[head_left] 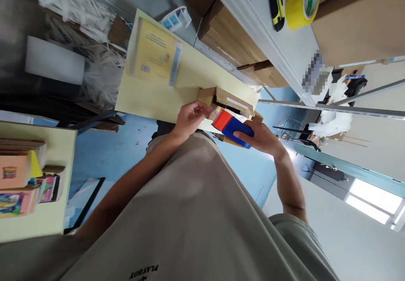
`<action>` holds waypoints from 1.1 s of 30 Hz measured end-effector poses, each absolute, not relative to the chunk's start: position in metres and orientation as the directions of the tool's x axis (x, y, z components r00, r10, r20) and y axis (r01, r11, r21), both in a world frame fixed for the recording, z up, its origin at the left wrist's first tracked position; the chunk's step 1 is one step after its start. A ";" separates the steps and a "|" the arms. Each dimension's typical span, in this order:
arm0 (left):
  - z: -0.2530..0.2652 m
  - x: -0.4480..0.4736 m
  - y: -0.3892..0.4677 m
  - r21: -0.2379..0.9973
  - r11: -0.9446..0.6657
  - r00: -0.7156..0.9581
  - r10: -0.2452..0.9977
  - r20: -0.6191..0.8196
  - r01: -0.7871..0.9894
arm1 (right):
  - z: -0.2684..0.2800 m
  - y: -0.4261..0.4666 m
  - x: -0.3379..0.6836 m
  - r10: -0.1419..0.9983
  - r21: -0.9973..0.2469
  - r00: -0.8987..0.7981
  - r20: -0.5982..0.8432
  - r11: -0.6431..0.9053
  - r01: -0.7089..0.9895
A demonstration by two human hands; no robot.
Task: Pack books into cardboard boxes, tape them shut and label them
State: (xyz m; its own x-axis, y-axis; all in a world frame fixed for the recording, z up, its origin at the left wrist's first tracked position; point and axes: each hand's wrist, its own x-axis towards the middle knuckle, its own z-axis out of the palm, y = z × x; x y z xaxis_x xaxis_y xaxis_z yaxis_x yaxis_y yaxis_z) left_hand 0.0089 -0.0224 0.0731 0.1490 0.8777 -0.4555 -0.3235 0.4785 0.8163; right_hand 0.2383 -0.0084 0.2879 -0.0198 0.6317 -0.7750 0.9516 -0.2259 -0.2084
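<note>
My right hand (261,137) is wrapped around a blue block-shaped object with a red end (234,128), which looks like a tape dispenser. Its red end points toward my left hand (191,120), whose fingers are drawn together by a strip of clear film. What those fingers grip is too small to make out. Just beyond both hands, a narrow cardboard box (232,99) lies on the pale yellow table (152,99), with a dark gap along its near side and a white strip on top.
A yellow book (156,51) in clear wrap lies on the table's left part. Behind it is a white power strip (175,19). The shelf at upper right holds a box cutter (274,2) and a yellow tape roll (302,3). Another table (57,222) with books stands at left.
</note>
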 end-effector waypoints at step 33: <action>-0.021 0.069 -0.028 0.782 0.614 -0.075 0.779 -0.622 -0.102 | 0.293 0.066 0.196 0.713 -0.056 -0.081 -0.697 0.059 0.997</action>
